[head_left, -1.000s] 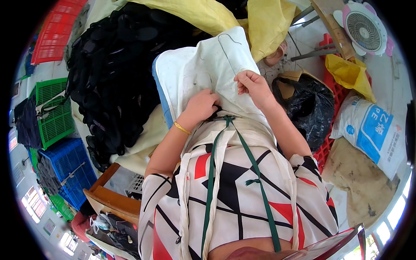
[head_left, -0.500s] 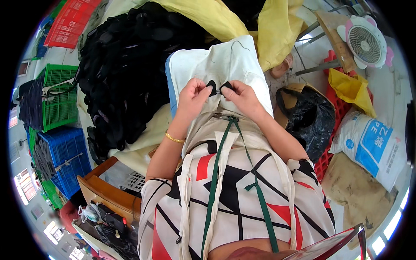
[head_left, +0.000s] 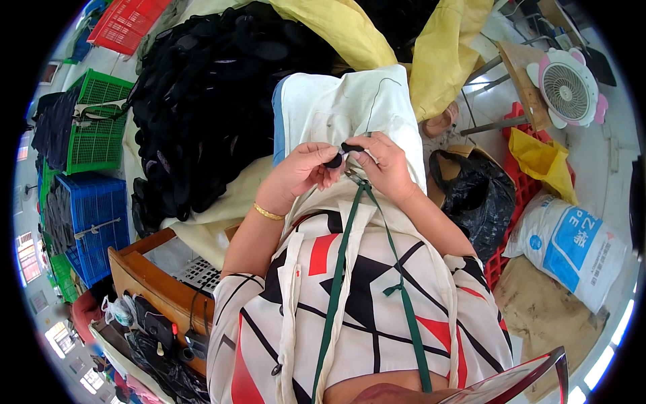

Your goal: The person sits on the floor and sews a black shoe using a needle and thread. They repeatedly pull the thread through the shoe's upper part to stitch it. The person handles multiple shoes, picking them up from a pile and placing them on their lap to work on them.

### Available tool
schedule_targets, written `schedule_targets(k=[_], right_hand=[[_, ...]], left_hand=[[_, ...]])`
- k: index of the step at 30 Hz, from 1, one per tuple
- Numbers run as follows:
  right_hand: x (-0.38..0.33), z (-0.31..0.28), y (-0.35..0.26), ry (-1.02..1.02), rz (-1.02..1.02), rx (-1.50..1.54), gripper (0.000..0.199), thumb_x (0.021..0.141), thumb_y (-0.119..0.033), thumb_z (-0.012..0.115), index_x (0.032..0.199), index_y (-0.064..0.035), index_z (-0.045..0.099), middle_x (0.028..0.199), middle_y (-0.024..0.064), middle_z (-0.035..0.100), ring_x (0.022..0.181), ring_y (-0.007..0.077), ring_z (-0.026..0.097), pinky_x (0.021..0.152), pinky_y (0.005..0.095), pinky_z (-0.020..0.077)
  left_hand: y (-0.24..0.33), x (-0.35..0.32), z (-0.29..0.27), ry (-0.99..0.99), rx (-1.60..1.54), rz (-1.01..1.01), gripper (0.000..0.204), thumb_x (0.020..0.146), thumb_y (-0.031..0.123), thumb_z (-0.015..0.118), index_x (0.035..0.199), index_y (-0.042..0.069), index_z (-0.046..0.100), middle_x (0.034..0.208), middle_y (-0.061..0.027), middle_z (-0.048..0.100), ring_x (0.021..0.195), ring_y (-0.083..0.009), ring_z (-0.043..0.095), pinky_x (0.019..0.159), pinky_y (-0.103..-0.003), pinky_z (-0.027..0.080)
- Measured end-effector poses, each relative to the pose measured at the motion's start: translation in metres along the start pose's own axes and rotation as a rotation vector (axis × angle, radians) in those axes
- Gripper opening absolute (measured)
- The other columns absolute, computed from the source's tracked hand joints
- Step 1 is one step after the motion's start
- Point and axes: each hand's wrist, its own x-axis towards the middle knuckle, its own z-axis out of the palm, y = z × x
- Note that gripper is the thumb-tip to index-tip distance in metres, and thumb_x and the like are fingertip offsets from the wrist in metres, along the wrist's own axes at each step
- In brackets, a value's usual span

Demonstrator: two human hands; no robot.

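My left hand (head_left: 301,172) pinches a small black rounded piece (head_left: 333,161) at its fingertips. My right hand (head_left: 383,165) holds another small black piece (head_left: 351,147), and a thin white stub shows between the two. Small metal scissors (head_left: 353,178) hang from a green cord (head_left: 343,256) just below my hands. Both hands are raised over a white cloth-covered work surface (head_left: 336,108) in front of my lap. A gold bracelet (head_left: 268,213) circles my left wrist.
A big heap of black pieces (head_left: 208,101) lies at the left on yellow cloth (head_left: 350,34). Green (head_left: 94,124), blue (head_left: 94,222) and red (head_left: 124,20) crates stand further left. A black bag (head_left: 471,195), a white sack (head_left: 572,249) and a small fan (head_left: 565,87) are on the right. A wooden stool (head_left: 155,283) is at lower left.
A second ago both hands lay flat on the white cloth. They have lifted with a black piece in each and now hold them close together.
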Motion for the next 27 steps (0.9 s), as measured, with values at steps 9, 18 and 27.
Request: schedule_targets(k=[9, 18, 27], right_hand=[[-0.001, -0.001, -0.006, 0.044, -0.272, -0.318, 0.030, 0.079, -0.006, 0.076, 0.107, -0.0070, 0.066, 0.081, 0.0105, 0.055, 0.080, 0.0286, 0.058, 0.070, 0.0330, 0.0507], [-0.005, -0.021, 0.017, 0.125, 0.361, 0.410, 0.023, 0.101, -0.021, 0.058, 0.093, -0.0007, 0.064, 0.090, 0.0008, 0.061, 0.080, 0.0096, 0.056, 0.071, 0.0257, 0.0488], [-0.012, -0.004, 0.002, -0.107, 0.407, 0.429, 0.023, 0.091, -0.014, 0.072, 0.107, 0.0010, 0.065, 0.091, 0.0016, 0.065, 0.079, 0.0065, 0.057, 0.073, 0.0226, 0.0491]], left_hand=[[-0.002, -0.008, 0.014, 0.244, 0.232, 0.061, 0.023, 0.096, 0.026, 0.065, 0.089, 0.004, 0.067, 0.065, -0.0019, 0.062, 0.051, -0.0086, 0.056, 0.046, -0.021, 0.043], [-0.008, -0.015, 0.015, 0.345, 0.381, 0.159, 0.026, 0.095, 0.029, 0.067, 0.088, 0.004, 0.068, 0.065, -0.0012, 0.062, 0.055, -0.0077, 0.056, 0.050, -0.021, 0.043], [-0.001, -0.025, 0.039, 0.263, 1.198, 0.434, 0.019, 0.093, 0.017, 0.068, 0.102, 0.000, 0.068, 0.076, -0.0079, 0.066, 0.067, -0.0118, 0.060, 0.061, -0.027, 0.048]])
